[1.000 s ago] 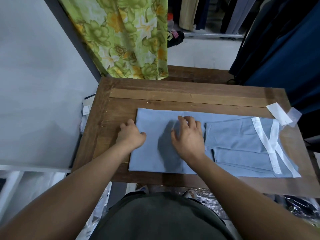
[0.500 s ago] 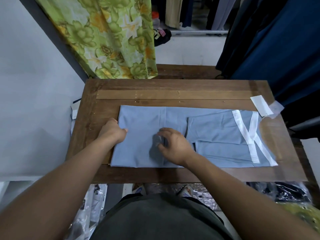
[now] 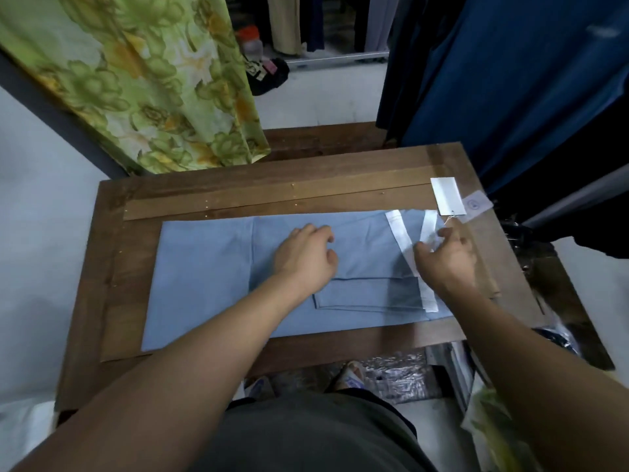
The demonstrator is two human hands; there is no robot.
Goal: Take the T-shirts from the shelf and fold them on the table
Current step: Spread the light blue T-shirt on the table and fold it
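**A:** ok so what can't you make out from where you're standing?

**B:** Mostly the right hand (image 3: 447, 258). It's blurry, over by the white neck trim (image 3: 403, 243) at the right end of the light blue T-shirt (image 3: 204, 277). Fingers look curled near a lifted bit of the trim, but honestly can't tell if it's pinching the cloth or just touching. The stuff under the table is a mess of crinkly plastic bags (image 3: 394, 376), contents unreadable. The paper tags (image 3: 447, 195) have nothing I can read on them either.

**A:** and the left one?

**B:** Left hand (image 3: 306, 258) rests knuckles-up on the middle of the shirt, fingers loosely bent, not gripping anything.

**A:** the table itself?

**B:** Dark wooden table (image 3: 112, 267) with a lighter plank along the far side. The shirt lies flat across it lengthwise, sleeves folded in on the right half, tags sitting just off its far right corner. A green floral cloth (image 3: 153, 80) hangs behind the table on the left, dark blue garments (image 3: 510, 80) hang on the right, pale floor beyond with a clothes rail (image 3: 340, 57) cut off at the top.
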